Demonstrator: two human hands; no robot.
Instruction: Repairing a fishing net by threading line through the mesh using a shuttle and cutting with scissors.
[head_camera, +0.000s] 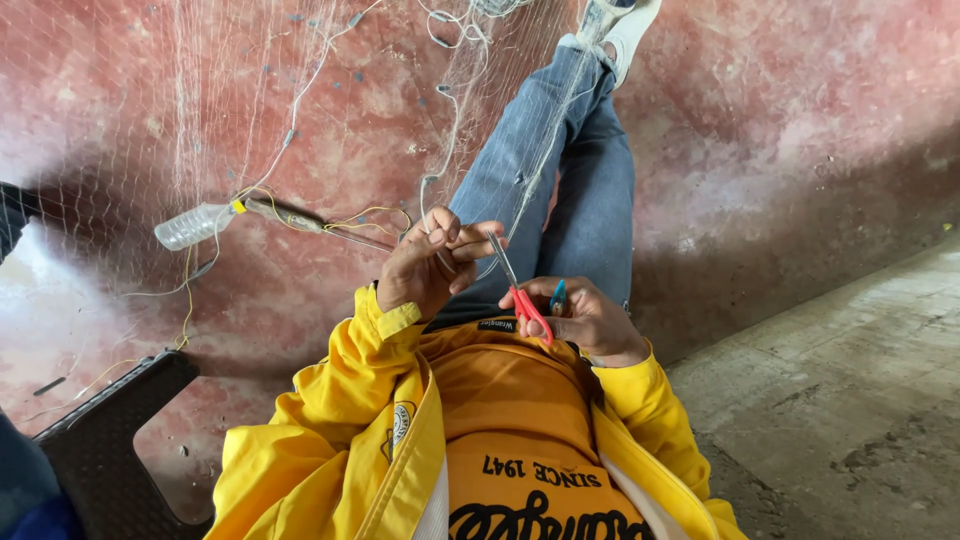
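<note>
Right hand (585, 320) nearest, over lap, clenched round red-handled scissors (520, 295); blades point up toward left hand (430, 265). Left hand pinches strand of fishing net (520, 190), fingers closed on mesh just beside blade tips. Keep strand taut, bring blades only to pinched bit, snip close, spare neighbouring meshes. Net drapes on over jeans-clad legs (560, 170), up to white shoe (620, 25). Further left, clear plastic bottle (195, 225) tied in yellow line (370, 215) on red floor (800, 130).
</note>
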